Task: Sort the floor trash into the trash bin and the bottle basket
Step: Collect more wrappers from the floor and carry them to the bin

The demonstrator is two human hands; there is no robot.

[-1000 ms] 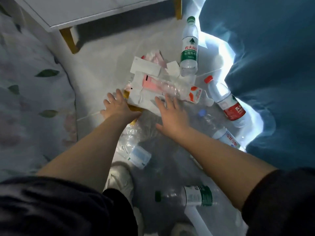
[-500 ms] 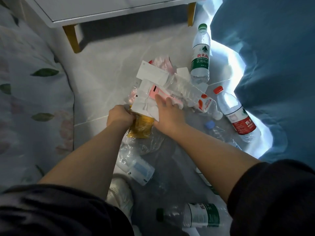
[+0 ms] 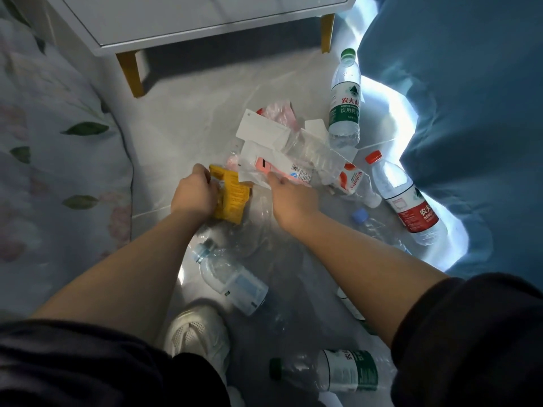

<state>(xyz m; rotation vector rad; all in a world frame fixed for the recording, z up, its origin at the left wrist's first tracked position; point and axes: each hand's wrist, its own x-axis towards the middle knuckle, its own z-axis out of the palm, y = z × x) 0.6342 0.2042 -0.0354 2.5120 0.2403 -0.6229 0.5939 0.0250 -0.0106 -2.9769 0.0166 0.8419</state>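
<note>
A heap of trash lies on the pale floor. My left hand (image 3: 195, 192) is closed around a yellow wrapper (image 3: 232, 198), lifted clear of the heap. My right hand (image 3: 289, 195) pinches the near edge of a clear plastic package (image 3: 276, 165) with pink and white contents. White cardboard pieces (image 3: 261, 132) and a pink bag (image 3: 277, 111) lie behind it. Bottles are scattered around: a green-label one (image 3: 345, 104), a red-label one (image 3: 407, 201), a blue-cap one (image 3: 370, 221), a crushed clear one (image 3: 232, 280), and another green-label one (image 3: 338, 370). No bin or basket shows.
A white cabinet (image 3: 205, 22) on yellow legs stands at the back. Floral bedding (image 3: 53, 160) fills the left side and a blue fabric (image 3: 470, 118) the right. My white shoe (image 3: 199, 333) rests on the floor near the crushed bottle.
My left hand closed on the yellow wrapper and pulled it out from under the heap. My right hand went from lying flat on the clear package to pinching its edge.
</note>
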